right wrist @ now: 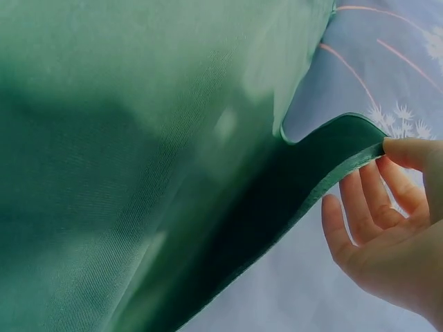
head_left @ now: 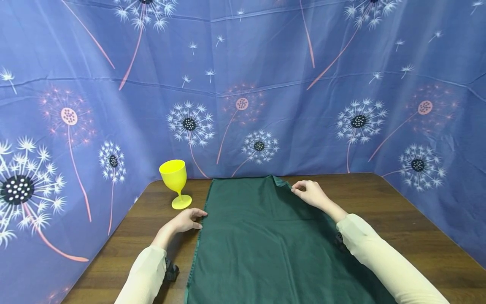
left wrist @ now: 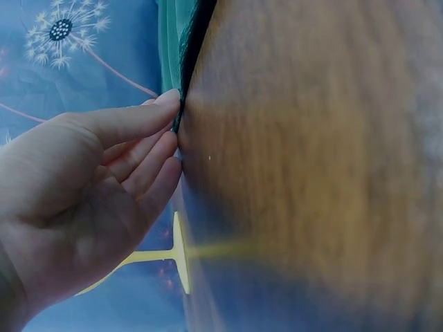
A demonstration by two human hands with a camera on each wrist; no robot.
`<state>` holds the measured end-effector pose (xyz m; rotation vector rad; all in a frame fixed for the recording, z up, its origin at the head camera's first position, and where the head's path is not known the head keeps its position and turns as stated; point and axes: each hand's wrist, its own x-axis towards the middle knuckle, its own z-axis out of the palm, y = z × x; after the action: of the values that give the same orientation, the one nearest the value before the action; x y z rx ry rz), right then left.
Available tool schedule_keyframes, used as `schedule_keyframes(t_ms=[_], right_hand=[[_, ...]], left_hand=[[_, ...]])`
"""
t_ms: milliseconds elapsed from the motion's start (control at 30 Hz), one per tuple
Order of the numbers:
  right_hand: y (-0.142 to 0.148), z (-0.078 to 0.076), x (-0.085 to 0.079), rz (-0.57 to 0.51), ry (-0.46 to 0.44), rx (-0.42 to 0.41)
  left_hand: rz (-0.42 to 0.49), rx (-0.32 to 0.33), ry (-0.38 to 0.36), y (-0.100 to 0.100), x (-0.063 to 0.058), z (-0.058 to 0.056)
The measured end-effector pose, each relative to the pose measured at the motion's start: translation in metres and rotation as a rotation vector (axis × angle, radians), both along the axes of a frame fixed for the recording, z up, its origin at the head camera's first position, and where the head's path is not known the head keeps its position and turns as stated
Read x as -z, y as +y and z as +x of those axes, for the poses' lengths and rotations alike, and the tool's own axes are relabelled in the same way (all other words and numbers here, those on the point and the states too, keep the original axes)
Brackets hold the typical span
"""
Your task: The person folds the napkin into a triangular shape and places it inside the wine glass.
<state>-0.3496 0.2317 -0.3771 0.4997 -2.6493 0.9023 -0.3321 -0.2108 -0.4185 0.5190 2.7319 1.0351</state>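
A dark green cloth point(head_left: 250, 236) is spread over the wooden table. My right hand point(head_left: 310, 193) pinches its far right corner between thumb and fingertips. That corner is lifted, and the right wrist view shows the cloth point(right wrist: 277, 200) rising in a fold to the fingers. At the cloth's left edge, my left hand point(head_left: 184, 220) rests low over the table with thumb and fingers apart. In the left wrist view its thumb tip and fingertips touch the cloth's hem point(left wrist: 184, 62).
A yellow goblet point(head_left: 174, 179) stands upright at the back left of the table point(head_left: 136, 236), just beyond my left hand. Behind the table hangs a blue curtain point(head_left: 303, 126) printed with dandelions. Bare wood shows on both sides of the cloth.
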Motion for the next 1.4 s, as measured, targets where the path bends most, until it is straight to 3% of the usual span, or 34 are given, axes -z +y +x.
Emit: schedule_keyframes(t_ms=[200,533,1033,1400], right_hand=[[-0.004,0.007,0.0,0.008,0.007,-0.023],[-0.013,0.014,0.003,0.008,-0.016,-0.074],[-0.03,0.028,0.004,-0.008,-0.045,-0.145],[-0.038,0.033,0.007,-0.003,-0.014,-0.169]], left_hand=[[0.014,0.012,-0.004,0.0,0.002,-0.001],[0.07,0.106,0.001,-0.003,0.002,-0.004],[0.078,0.118,0.009,-0.002,0.001,-0.001],[0.071,0.114,0.007,-0.001,0.0,-0.001]])
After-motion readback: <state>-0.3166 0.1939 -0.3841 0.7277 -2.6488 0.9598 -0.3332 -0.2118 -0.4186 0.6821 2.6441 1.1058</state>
